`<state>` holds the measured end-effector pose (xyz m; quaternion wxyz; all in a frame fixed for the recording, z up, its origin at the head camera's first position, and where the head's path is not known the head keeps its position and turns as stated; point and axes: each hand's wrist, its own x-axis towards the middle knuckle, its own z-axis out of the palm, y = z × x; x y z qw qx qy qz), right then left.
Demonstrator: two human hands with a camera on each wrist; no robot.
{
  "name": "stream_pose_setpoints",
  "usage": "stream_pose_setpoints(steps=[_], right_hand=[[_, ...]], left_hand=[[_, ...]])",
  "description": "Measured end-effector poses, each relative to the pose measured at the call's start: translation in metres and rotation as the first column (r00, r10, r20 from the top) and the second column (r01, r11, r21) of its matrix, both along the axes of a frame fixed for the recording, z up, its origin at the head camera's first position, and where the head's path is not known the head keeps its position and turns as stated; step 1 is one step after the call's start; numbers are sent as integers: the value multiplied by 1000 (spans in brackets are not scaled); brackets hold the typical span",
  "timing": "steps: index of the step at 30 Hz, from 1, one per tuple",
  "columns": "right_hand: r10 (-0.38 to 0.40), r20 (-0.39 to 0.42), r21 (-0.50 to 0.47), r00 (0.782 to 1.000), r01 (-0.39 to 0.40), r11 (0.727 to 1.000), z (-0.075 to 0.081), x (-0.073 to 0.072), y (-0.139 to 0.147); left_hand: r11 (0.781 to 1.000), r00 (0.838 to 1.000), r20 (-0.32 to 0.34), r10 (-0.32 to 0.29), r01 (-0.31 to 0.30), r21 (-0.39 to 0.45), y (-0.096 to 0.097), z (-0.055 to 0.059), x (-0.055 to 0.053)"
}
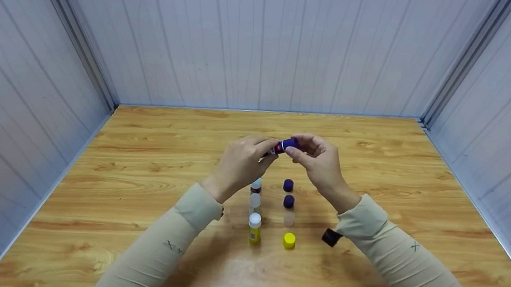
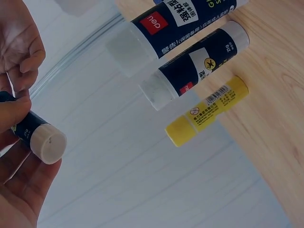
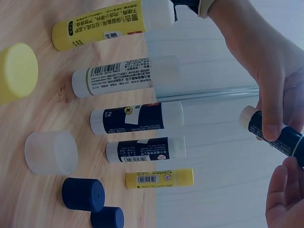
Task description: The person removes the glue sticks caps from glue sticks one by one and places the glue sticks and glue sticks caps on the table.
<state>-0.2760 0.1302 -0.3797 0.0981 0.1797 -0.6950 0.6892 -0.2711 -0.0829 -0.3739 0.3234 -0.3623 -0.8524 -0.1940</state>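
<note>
My left hand (image 1: pixel 241 163) grips the body of a navy glue stick (image 1: pixel 278 148), held up above the table. My right hand (image 1: pixel 322 164) pinches the stick's dark blue cap (image 1: pixel 290 143) between thumb and fingers; the cap sits at the body's end. The stick's white base (image 2: pixel 49 144) points out of the left hand in the left wrist view. Below the hands stands a row of glue sticks: a large yellow one (image 3: pixel 99 27), a white one (image 3: pixel 114 78), a navy one (image 3: pixel 135 118), a smaller navy one (image 3: pixel 145 149) and a small yellow one (image 3: pixel 159 178).
Right of the row, loose caps stand on the wooden table (image 1: pixel 153 153): a yellow cap (image 1: pixel 289 240), a translucent cap (image 1: pixel 288 218) and two dark blue caps, one nearer (image 1: pixel 289 201) and one farther (image 1: pixel 288 185). Pale panel walls (image 1: pixel 264 47) enclose the back and sides.
</note>
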Motion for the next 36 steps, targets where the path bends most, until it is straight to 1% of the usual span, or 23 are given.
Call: stream_pose_setpoints(steps=[2, 5, 8, 10, 15, 19, 22, 25, 30, 33, 36], right_hand=[[-3, -5, -7, 1000, 3, 1000, 0, -1, 2], [-19, -16, -37, 1000, 19, 999, 2, -3, 8], [-45, -33, -77, 998, 42, 996, 4, -8, 16], [-54, -41, -86, 998, 51, 995, 5, -10, 19], [-50, -31, -74, 998, 48, 996, 4, -12, 22], [-63, -16, -37, 998, 63, 997, 3, -16, 24], [-74, -15, 8, 997, 74, 997, 2, -19, 26], [-80, -27, 62, 996, 81, 995, 0, -24, 28], [-83, -59, 161, 995, 92, 983, -6, -34, 32], [-78, -66, 219, 995, 91, 972, -10, -40, 32], [-71, -65, 271, 995, 86, 959, -14, -46, 32]], left_hand=[[1000, 1000, 24, 6, -6, -2, -1, 0, 0], [1000, 997, 77, 22, -23, 13, -6, -1, -2], [997, 992, 121, 37, -44, 56, -14, -3, -7], [994, 989, 144, 43, -57, 91, -20, -5, -9], [986, 984, 174, 42, -69, 150, -26, -6, -13], [976, 976, 214, 32, -76, 204, -29, -6, -15], [961, 964, 264, 25, -96, 259, -31, -6, -18], [943, 948, 318, 14, -118, 312, -33, -7, -20], [906, 911, 411, -25, -153, 395, -36, -10, -24], [883, 893, 447, -47, -172, 437, -37, -11, -27], [865, 884, 463, -60, -186, 467, -39, -13, -29]])
